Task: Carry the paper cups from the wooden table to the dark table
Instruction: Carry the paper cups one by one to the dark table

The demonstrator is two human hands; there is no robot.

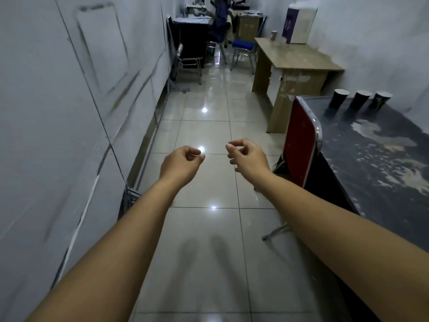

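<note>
Cups (pixel 361 100) upright on dark table (pixel 376 159), hands empty.

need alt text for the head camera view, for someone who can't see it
A person's empty left hand and right hand reach out over a glossy tiled floor. Three dark paper cups stand on the dark table at right; one cup remains on the wooden table beyond.
</note>
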